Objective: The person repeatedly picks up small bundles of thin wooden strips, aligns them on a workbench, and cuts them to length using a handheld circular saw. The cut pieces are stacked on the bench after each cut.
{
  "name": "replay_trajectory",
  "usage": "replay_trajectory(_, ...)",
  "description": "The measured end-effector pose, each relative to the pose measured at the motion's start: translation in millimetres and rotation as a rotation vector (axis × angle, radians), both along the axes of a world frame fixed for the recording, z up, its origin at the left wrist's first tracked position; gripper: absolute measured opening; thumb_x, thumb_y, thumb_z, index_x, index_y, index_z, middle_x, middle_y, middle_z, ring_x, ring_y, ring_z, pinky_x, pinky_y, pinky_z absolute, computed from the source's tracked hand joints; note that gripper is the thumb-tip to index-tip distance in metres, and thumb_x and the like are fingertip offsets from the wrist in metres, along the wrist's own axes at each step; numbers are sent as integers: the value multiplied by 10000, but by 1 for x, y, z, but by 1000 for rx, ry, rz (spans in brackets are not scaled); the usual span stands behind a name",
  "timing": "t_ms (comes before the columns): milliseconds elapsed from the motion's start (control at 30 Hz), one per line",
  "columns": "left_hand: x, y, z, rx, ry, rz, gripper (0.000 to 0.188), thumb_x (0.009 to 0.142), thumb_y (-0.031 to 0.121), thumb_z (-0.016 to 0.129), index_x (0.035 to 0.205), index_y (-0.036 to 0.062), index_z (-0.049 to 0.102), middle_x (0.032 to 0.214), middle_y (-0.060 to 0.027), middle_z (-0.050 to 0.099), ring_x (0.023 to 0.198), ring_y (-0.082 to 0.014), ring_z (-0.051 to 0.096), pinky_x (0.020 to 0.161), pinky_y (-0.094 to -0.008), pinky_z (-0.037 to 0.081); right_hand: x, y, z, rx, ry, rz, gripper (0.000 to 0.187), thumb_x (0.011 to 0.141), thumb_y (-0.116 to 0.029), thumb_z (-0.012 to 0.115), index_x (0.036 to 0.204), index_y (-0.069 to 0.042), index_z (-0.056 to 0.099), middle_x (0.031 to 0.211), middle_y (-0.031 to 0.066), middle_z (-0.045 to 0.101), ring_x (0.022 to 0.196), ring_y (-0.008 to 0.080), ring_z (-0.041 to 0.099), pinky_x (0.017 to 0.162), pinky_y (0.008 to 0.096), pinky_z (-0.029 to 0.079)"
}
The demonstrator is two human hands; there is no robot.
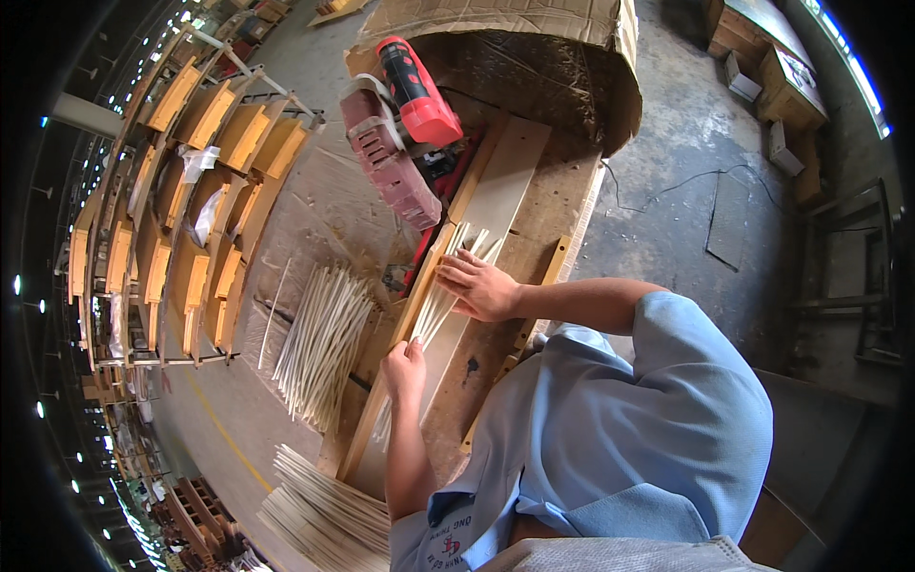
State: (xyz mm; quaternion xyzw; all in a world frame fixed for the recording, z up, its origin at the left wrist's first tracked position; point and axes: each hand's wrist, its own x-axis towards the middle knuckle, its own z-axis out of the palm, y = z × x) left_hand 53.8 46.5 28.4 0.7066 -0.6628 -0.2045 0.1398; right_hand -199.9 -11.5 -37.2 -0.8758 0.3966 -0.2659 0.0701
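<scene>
A bundle of thin pale wooden sticks [435, 315] lies lengthwise along a light board on the workbench, beside a raised wooden strip [378, 400]. Around the near part of the bundle, my left hand [405, 370] is closed, thumb on top. My right hand [481, 285] rests flat across the sticks farther along, its fingers stretched out together. Just beyond the hands stands a miter saw [419, 100] with a red and black body and a dusty pinkish guard. Its blade is mostly hidden by the guard.
Left of the bench lie a large pile of sticks [324, 343] and a second pile [319, 510] nearer me. A cardboard hood [496, 24] stands behind the saw. Racks of wooden pieces [191, 210] fill the far left. A cable [667, 191] trails over the floor at right.
</scene>
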Motion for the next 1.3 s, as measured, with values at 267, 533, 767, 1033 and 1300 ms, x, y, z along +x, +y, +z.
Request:
replay_trajectory(267, 1, 6, -5, -59, -85, 46, 398, 979, 386, 703, 815, 23, 691, 807, -226, 723, 784, -458, 702, 682, -543, 520, 4, 1, 2, 21, 12, -6, 732, 985, -480, 648, 1544, -35, 488, 1596, 166, 429, 1557, 341, 305, 1302, 553, 198)
replay_trajectory(533, 6, 6, -16, -75, -95, 70, 387, 984, 407, 684, 840, 48, 704, 840, -220, 736, 804, -454, 708, 687, -547, 525, 7, 2, 4, 29, 0, -18, 725, 970, -463, 666, 1540, -47, 498, 1596, 170, 417, 1557, 337, 300, 1300, 559, 190)
replay_trajectory(767, 3, 5, -14, -93, -114, 43, 386, 981, 405, 682, 823, 53, 696, 817, -194, 737, 790, -437, 710, 679, -530, 535, 6, 2, 1, 1, -6, -37, 713, 971, -459, 660, 1530, -43, 509, 1577, 170, 434, 1550, 342, 310, 1295, 561, 200)
replay_trajectory(1033, 2, -2, -3, 1, -37, 25, 411, 983, 390, 682, 823, 12, 698, 819, -217, 727, 790, -440, 709, 676, -513, 532, 6, 3, 4, -30, -46, -53, 743, 928, -484, 707, 1491, -27, 546, 1533, 179, 479, 1517, 350, 361, 1274, 570, 241)
replay_trajectory(1300, 3, -3, 3, 47, -46, 41, 422, 981, 393, 688, 845, -7, 709, 809, -238, 718, 789, -446, 711, 679, -503, 536, 7, 2, 8, -75, -67, -54, 710, 884, -438, 749, 1434, -15, 597, 1455, 161, 529, 1474, 348, 410, 1263, 567, 268)
